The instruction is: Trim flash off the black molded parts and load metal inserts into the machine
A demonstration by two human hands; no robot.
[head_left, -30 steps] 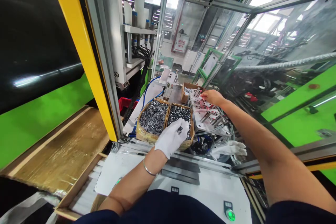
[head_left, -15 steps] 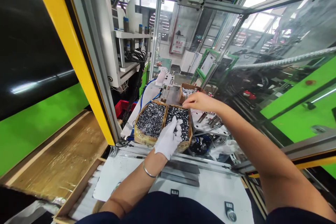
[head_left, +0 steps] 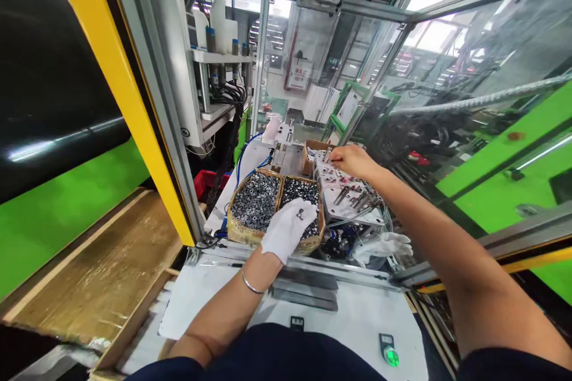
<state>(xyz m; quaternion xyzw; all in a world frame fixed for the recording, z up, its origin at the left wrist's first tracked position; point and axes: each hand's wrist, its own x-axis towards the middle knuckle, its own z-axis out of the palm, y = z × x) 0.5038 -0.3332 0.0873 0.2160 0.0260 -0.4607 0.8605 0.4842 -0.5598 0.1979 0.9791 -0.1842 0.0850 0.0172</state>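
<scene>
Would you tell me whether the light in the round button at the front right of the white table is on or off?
On: the round button glows green on the white table.

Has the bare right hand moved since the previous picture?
Yes: the bare right hand shifted rightward, from the brown box of black parts to the silver fixture.

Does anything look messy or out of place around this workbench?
One thing: a loose white glove lies rumpled beside a jumble of hoses and dark parts, right of the two parts boxes. It looks odd because the left hand is gloved while the right hand is bare. I see no obvious spill.
</scene>
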